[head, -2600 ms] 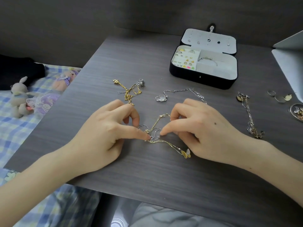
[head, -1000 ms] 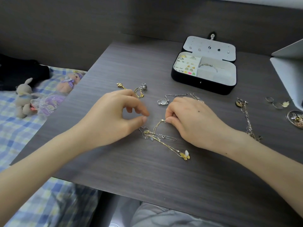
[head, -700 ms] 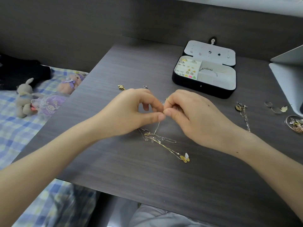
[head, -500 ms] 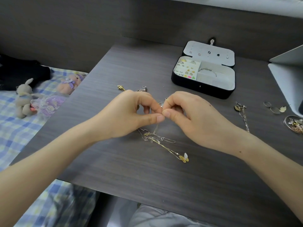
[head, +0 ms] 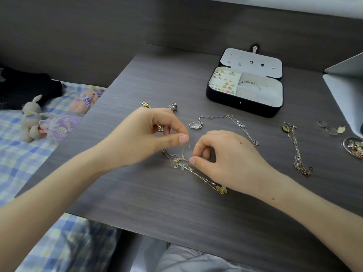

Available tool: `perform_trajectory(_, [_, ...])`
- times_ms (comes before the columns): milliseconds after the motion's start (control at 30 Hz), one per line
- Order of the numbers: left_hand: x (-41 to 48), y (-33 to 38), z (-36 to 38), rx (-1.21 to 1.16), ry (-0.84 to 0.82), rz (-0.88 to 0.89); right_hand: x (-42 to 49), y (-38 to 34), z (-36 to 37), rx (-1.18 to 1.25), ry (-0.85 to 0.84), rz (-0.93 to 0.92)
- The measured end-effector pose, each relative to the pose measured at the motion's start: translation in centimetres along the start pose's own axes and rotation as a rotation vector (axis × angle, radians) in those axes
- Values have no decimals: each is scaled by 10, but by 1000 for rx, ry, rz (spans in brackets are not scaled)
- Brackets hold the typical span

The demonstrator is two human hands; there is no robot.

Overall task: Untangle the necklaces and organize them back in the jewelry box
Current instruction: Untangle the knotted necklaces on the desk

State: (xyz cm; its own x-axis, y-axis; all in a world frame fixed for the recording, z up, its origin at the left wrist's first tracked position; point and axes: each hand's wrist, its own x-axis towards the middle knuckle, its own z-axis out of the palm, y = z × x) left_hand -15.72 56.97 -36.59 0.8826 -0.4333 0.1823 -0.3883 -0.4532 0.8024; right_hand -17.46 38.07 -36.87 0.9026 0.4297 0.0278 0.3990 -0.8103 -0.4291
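A tangle of gold and silver necklaces (head: pixel 179 161) lies mid-table, and its gold chain trails to a gold pendant (head: pixel 221 189). My left hand (head: pixel 149 134) pinches one end of a thin gold chain and holds it above the knot. My right hand (head: pixel 225 160) pinches the tangle low at the table. A silver necklace with a clear pendant (head: pixel 196 125) lies beyond the hands. Another gold necklace (head: pixel 146 105) shows partly behind my left hand. The black jewelry box (head: pixel 243 103) stands open at the back, with rings and a bracelet inside.
A further chain with a dark pendant (head: pixel 296 148) lies to the right. Loose rings (head: pixel 327 127) and a small dish of jewelry (head: pixel 354 147) sit at the right edge, under a white laptop (head: pixel 345 95). Plush toys (head: pixel 32 118) lie on the checked bedding to the left.
My hands met above the tangle, then parted. The right hand has dropped to the knot while the left holds the chain end up. The silver necklace behind them is uncovered.
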Motion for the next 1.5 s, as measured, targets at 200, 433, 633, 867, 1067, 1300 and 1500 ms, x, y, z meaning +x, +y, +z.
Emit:
perform_trajectory(200, [0,-8,6,148,-79,2,-1,0,-1,-23,-19,12])
perform_trajectory(433, [1,-9,13,290,-120,57,0,7,0,30,-27,26])
perform_trajectory(633, [1,-3,11,84,-150,31,1,10,1,50,-33,8])
perform_trajectory(867, [3,0,7,28,-134,34,2,11,0,54,-47,7])
perform_trajectory(1067, [4,0,11,27,-155,24,2,11,0,59,-50,11])
perform_trajectory(1300, [4,0,12,44,-154,6,2,13,1,69,-45,8])
perform_trajectory(1500, [4,-5,15,94,-161,14,2,13,2,77,-44,6])
